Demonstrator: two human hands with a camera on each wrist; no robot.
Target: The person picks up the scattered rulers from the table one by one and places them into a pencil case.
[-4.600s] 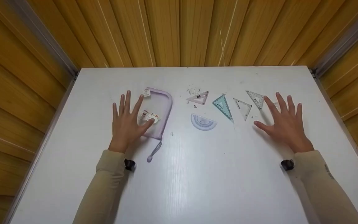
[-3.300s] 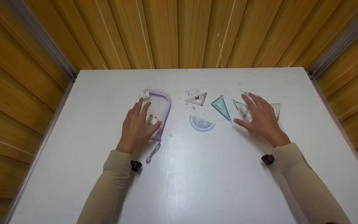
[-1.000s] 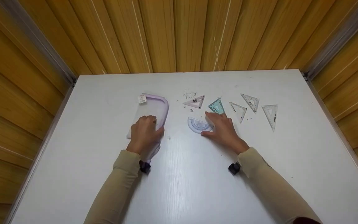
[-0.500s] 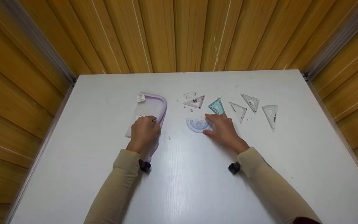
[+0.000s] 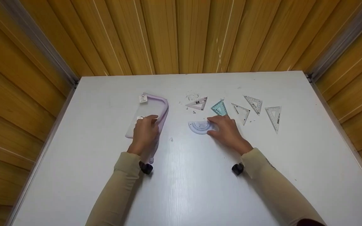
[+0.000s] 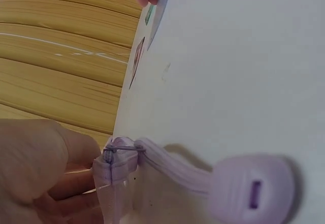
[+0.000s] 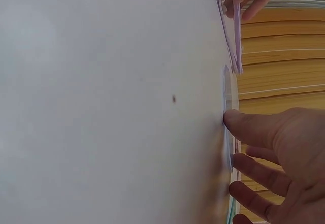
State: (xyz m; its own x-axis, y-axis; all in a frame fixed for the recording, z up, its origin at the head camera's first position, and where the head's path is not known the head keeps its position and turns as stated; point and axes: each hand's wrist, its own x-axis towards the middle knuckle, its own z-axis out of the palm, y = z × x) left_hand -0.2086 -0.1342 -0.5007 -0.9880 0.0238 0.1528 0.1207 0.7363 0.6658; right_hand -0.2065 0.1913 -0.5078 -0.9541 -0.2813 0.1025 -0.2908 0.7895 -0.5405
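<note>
Right hand point(image 5: 228, 131) pinching the protractor point(image 5: 199, 127), left hand point(image 5: 145, 135) gripping the lilac-edged pouch point(image 5: 148, 110)

With my right hand I hold the protractor by its right end, forefinger at the twelve o'clock edge and thumb at the six. It lies at nine o'clock from my palm, straight side toward twelve. My left hand is clamped on the pouch's near right border; most of the pouch stretches away toward twelve.

For a sure grip, I judge it best to press both edges evenly and lift with a slight tilt, since thin plastic tends to slip flat against the tabletop point(image 5: 200, 188). My knuckles should clear the teal set square point(image 5: 215, 107), close by at half past eleven. The pink set square point(image 5: 196, 102) and three clear set squares point(image 5: 278, 116) sit farther off and should give no trouble.

My fingers cover the protractor's right end, and the teal set square's near tip disappears behind my hand. Whether the protractor touches the tabletop, I cannot tell. My left hand masks the pouch's border and part of its white print; the strap point(image 6: 175, 168) shows big from the left wrist, but I cannot make out whether the pouch is unfastened.
</note>
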